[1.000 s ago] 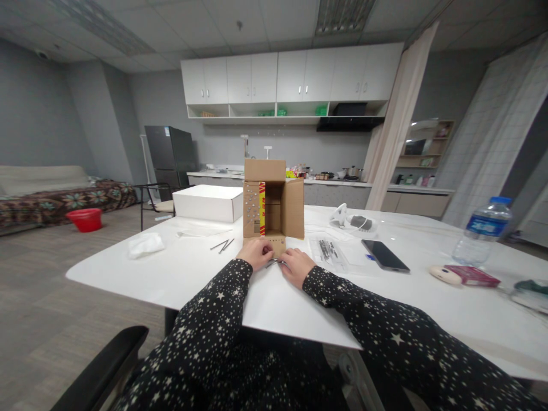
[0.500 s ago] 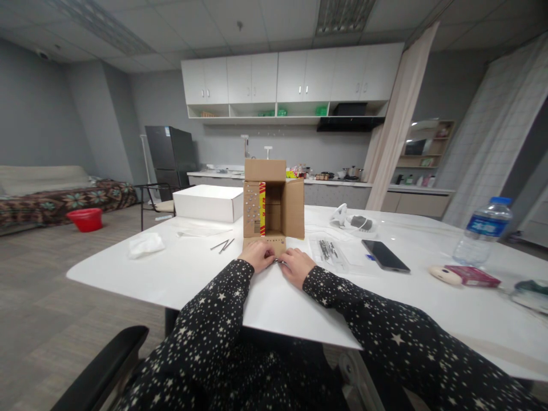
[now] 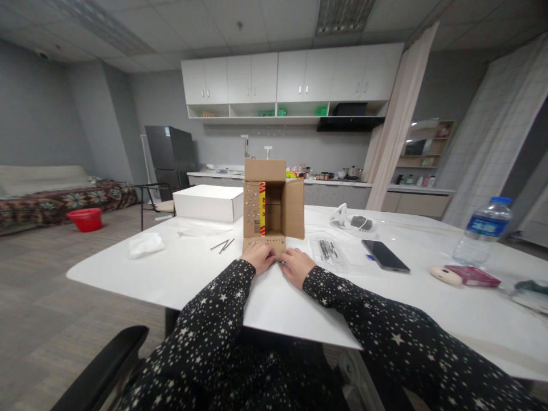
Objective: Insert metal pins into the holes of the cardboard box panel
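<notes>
Standing just beyond left grip [image 3: 260, 256] and right grip [image 3: 297, 266]: cardboard box [image 3: 274, 208].

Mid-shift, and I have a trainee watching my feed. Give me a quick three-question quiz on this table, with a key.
1. True or false: the left hand and right hand are both beside or over the front flap of the open cardboard box.

2. Multiple choice: looking across the picture, which thing lies between the cardboard box and the bottle?
a) white box
b) phone
c) red bucket

3. Fill in: the cap on the bottle is ____.

Key
1. True.
2. b, the phone.
3. Blue.
</notes>
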Motion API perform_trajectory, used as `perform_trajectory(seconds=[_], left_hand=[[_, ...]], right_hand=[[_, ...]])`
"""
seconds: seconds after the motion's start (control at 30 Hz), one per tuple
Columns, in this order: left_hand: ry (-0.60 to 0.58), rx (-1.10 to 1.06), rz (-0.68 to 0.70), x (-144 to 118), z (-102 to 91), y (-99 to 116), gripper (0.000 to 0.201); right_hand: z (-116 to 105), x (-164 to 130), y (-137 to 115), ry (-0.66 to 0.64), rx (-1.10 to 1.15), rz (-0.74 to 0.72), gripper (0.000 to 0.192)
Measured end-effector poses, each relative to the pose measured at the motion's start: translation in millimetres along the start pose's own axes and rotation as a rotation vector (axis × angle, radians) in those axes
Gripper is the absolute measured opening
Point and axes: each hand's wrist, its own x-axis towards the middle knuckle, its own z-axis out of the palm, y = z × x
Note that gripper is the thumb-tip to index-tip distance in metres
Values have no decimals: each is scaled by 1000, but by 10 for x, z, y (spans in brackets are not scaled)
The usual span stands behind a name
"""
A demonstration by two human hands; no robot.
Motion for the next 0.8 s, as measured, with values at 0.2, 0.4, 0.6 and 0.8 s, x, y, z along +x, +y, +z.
perform_trajectory(seconds=[0.2, 0.4, 0.6, 0.8], left_hand=[[5, 12, -17, 3, 6, 14, 13], [-1, 15, -9, -1, -13, 42, 13], [5, 39, -7, -8, -29, 41, 14], [-38, 64, -17, -11, -27, 49, 15]], right_hand=[[-14, -8, -4, -8, -1, 5, 24], [-21, -5, -15, -12, -1, 7, 25], [-12, -8, -1, -6, 22, 4, 26], [3, -3, 2, 7, 3, 3, 25]])
